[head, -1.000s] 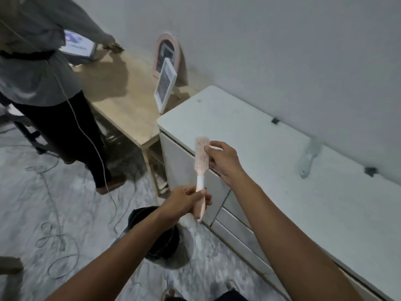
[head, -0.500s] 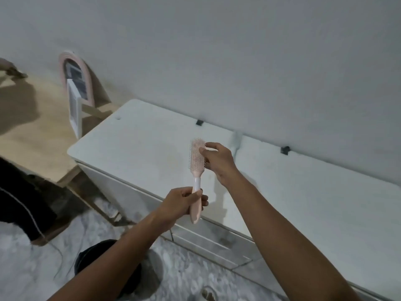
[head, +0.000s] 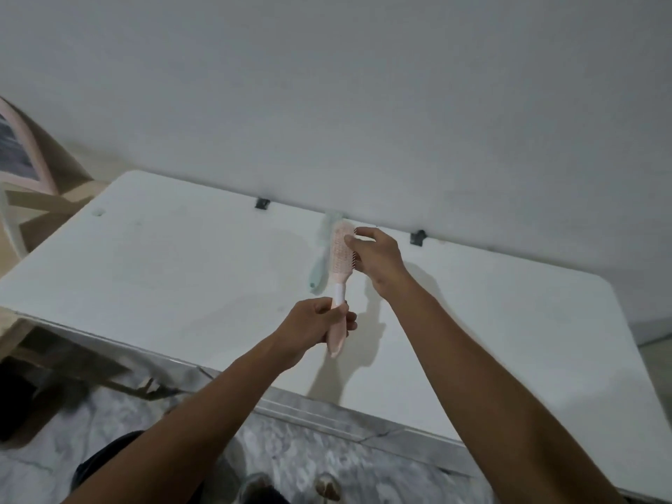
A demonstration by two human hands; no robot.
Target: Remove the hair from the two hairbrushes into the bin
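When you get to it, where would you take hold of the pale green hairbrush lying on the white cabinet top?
Probably by its slim handle, the end nearest you. The pale green hairbrush lies flat on the white cabinet top, head towards the wall and partly hidden behind the pink hairbrush. Come from above, fingers across the handle's narrow width.

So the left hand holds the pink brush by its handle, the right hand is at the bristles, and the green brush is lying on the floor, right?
Not quite. In the head view the green brush lies on the white cabinet top, not the floor. The rest holds: left hand on the pink brush handle, right hand at the bristles.
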